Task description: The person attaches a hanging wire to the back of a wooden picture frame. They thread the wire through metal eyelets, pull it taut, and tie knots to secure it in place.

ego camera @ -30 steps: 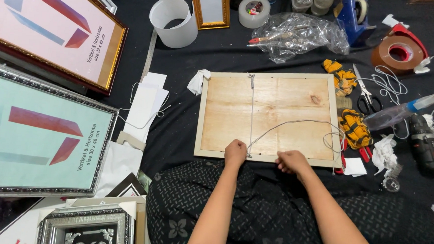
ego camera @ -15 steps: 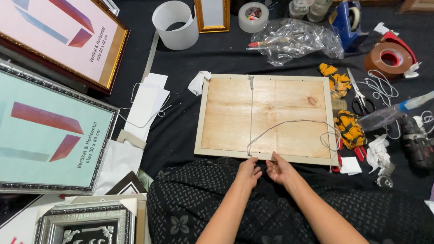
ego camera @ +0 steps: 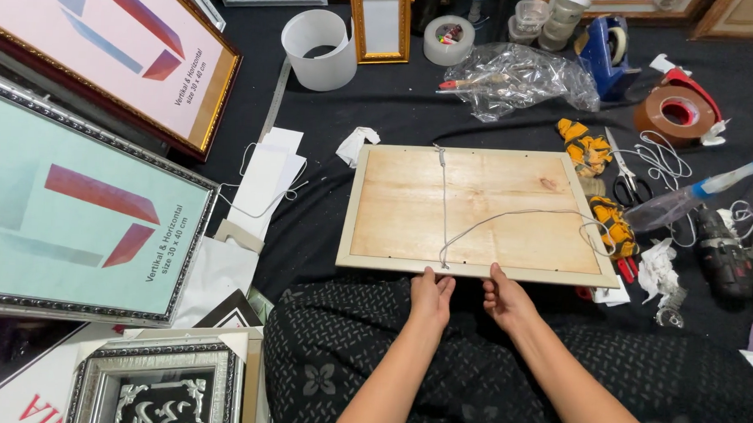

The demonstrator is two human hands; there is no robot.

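down at the near edge of the frame back [ego camera: 478, 212], both hands sit side by side, forearms reaching up from the lap over dark patterned cloth. left hand [ego camera: 431, 296] lies palm down, fingers together and pointing forward, their tips touching the frame's pale rim where the grey cord [ego camera: 486, 220] ends. right hand [ego camera: 505, 297] is just beside it, angled slightly inward, fingers curled loosely with the thumb raised to the rim; whether it pinches the cord i cannot tell. the frame lies face down, wooden backing up, on the black floor covering, the cord running from the top edge down the board and looping off to the right. scissors [ego camera: 625, 182] and yellow-handled pliers [ego camera: 613, 229] lie near the frame's right side, well apart from either hand.
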